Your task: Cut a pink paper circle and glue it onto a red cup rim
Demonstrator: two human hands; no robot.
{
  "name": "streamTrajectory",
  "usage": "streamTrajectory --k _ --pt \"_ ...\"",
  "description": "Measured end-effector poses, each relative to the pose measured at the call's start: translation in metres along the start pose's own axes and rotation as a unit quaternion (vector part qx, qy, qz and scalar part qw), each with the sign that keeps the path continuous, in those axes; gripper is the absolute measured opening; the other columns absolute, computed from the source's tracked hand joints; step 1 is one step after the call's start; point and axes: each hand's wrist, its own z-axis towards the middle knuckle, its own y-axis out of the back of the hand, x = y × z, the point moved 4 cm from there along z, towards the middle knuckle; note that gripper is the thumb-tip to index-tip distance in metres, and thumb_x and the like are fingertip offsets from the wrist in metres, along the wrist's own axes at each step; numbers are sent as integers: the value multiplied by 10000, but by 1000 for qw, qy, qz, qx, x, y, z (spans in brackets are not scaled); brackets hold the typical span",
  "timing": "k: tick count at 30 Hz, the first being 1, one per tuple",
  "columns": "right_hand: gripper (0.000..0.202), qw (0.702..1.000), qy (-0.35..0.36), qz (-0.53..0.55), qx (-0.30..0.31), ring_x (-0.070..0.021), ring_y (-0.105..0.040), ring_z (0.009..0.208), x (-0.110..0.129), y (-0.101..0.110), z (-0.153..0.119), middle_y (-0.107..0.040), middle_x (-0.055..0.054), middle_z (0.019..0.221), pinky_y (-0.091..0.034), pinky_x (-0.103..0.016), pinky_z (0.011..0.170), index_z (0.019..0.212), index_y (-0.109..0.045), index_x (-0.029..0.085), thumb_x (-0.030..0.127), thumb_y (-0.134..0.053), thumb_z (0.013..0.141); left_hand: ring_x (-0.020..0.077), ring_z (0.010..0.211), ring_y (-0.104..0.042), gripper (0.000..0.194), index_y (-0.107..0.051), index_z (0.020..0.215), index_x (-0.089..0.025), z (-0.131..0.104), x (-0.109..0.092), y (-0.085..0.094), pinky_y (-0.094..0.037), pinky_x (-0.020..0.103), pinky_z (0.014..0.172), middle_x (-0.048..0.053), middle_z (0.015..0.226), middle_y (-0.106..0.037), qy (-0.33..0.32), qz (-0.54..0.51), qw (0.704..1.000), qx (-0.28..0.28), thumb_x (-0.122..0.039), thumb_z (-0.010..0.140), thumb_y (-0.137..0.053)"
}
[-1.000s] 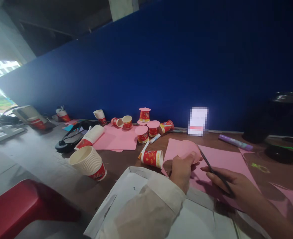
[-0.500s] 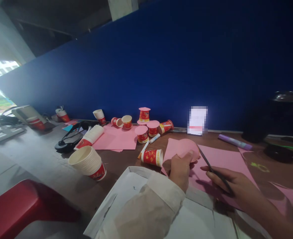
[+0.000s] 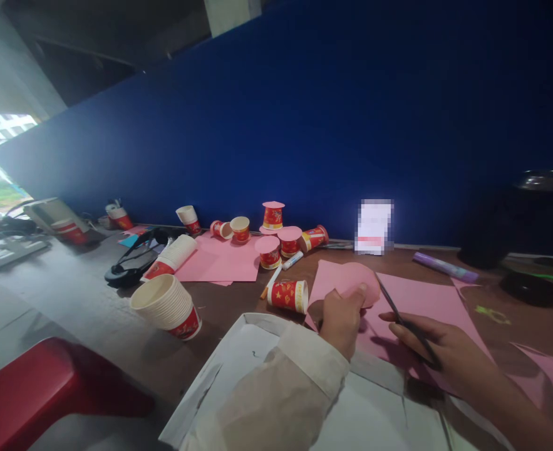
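Note:
My left hand [image 3: 343, 319] pinches a rounded piece of pink paper [image 3: 358, 282] between thumb and fingers. In my right hand [image 3: 431, 344] is a pair of dark scissors [image 3: 391, 297], fingers wrapped round the handles. The blades point up and left, at the right edge of the pink piece; whether they are touching it I cannot tell. Under both hands lie larger pink sheets [image 3: 426, 300]. A red paper cup [image 3: 288, 295] rests on its side just left of my left hand. Behind it stand several red cups [image 3: 270, 254] topped with pink paper discs.
A leaning stack of paper cups [image 3: 163, 307] is at the left, with a black strapped headset [image 3: 126, 260] behind. Markers [image 3: 291, 260] lie near the cups, a purple tube [image 3: 445, 268] at right. A lit phone [image 3: 374, 227] leans against the blue partition [image 3: 304, 125]. A white box [image 3: 238, 357] sits in front.
Very little differs. The pink piece in my left hand has shifted slightly to the right; the scissors and right hand hold almost the same place.

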Motion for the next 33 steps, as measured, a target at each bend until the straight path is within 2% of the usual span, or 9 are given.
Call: streamTrajectory --k 5,9,14,24,29,33 --pt "431 1000 17 -22 -10 -327 -772 768 -2 3 3 -806 -83 861 -601 -332 528 1033 -823 239 548 -693 763 127 509 -500 377 -667 800 -131 -3 -3 0 -373 243 427 27 638 -607 -2 33 999 -3 -469 666 -766" --pt "365 999 29 -21 -28 -342 -773 789 1 5 2 -804 -82 826 -624 -362 578 957 -837 252 522 -712 745 136 513 -507 322 -686 790 -125 -6 -7 1 -388 249 439 27 615 -600 -4 65 998 -14 -433 709 -727" --pt "368 999 28 -26 -34 -347 -771 882 -3 4 2 -813 -69 947 -635 -362 648 963 -834 258 533 -692 765 141 532 -522 317 -680 794 -124 -6 -7 0 -381 249 439 37 646 -616 -3 39 999 -9 -419 698 -747" --pt "402 994 64 -81 -24 -335 -762 953 -6 7 6 -811 -56 1019 -631 -365 795 985 -833 262 562 -669 775 125 516 -504 283 -664 815 -122 -6 -8 -1 -390 254 469 12 634 -583 3 28 1000 4 -383 718 -719" --pt "415 993 67 -96 -30 -329 -773 901 -5 7 5 -813 -55 1002 -636 -351 731 994 -833 268 577 -648 789 133 555 -526 255 -673 786 -133 -5 -8 0 -401 255 478 38 693 -625 5 26 1000 -7 -366 710 -741" --pt "402 992 75 -91 -37 -327 -772 902 0 6 4 -817 -51 968 -630 -363 780 977 -835 267 571 -649 788 135 559 -536 250 -688 797 -141 -5 -7 -1 -407 255 488 36 700 -636 9 17 1000 2 -364 704 -750"
